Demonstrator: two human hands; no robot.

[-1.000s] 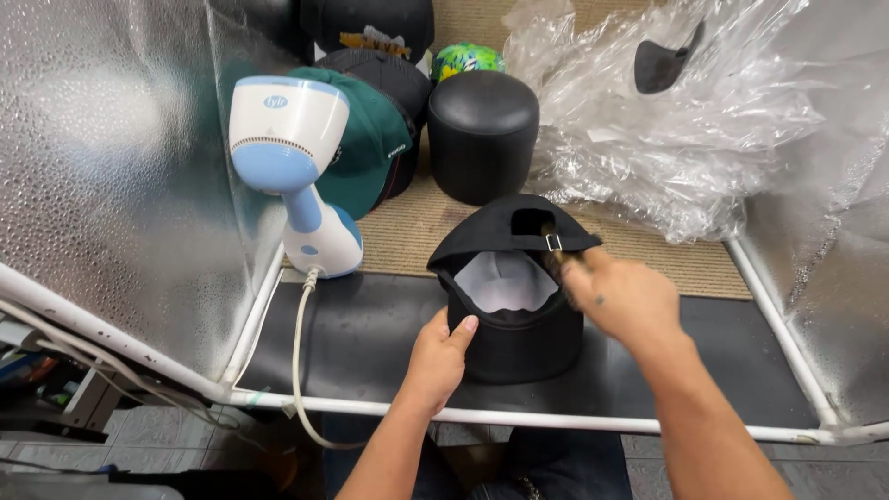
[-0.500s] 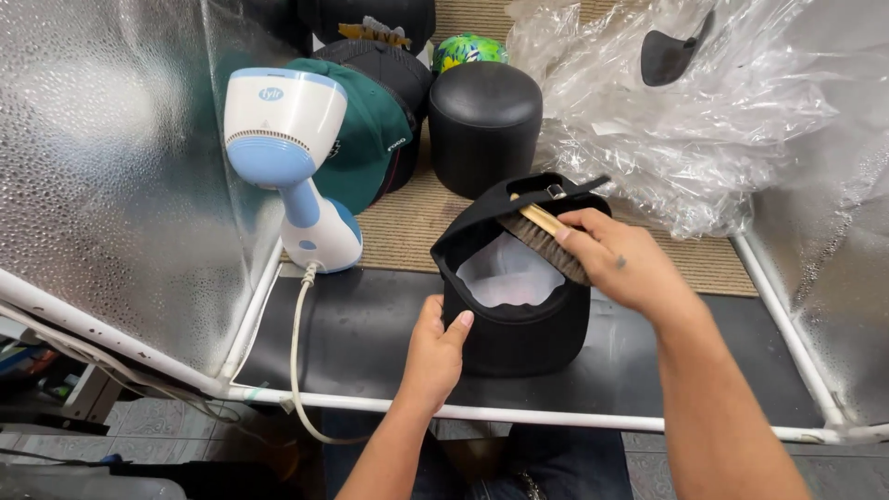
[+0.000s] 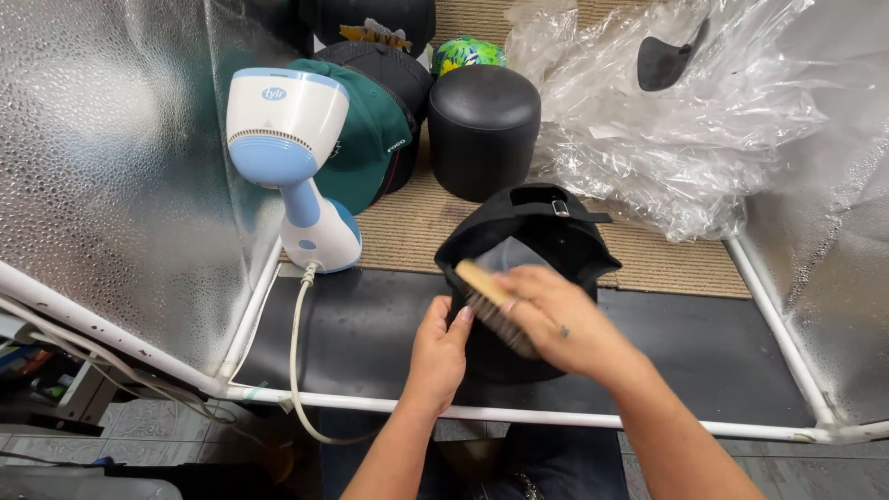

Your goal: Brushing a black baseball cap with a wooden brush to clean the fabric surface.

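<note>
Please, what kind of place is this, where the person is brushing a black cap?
Probably a small workstation for cleaning or finishing caps. The right hand runs a brush over a black cap, a handheld steamer stands nearby, and more caps wait beside clear plastic bags.

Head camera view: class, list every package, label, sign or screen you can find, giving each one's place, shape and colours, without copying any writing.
Clear plastic packaging: crumpled, glossy heap at upper right, a dark cap brim inside.
Logo mark on the steamer: small blue oval on the white head, upper left.
Small pale label on the green cap: a short strip at its side.
No signs or screens.
</note>
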